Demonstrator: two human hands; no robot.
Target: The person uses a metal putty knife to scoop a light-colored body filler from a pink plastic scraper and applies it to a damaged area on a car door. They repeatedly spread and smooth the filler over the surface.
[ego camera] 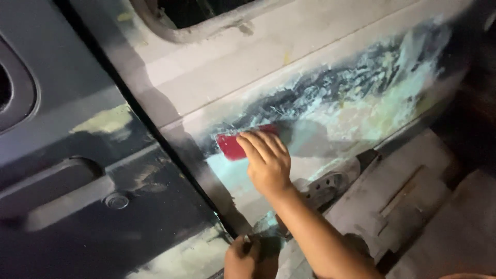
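Observation:
My right hand (267, 161) presses a flat red spreader (231, 146) against a sanded car body panel (310, 77), on a patch of pale green filler (330, 111) smeared over grey primer. Near the bottom edge my left hand (242, 260) grips a small dark board (266, 235) smeared with filler; its far end is hidden behind my right forearm.
A dark car door (77, 170) with a recessed handle (57, 194) and a round lock (117, 201) fills the left. A wheel (326, 187) shows under the panel. Flattened cardboard (413, 191) lies on the ground at the right.

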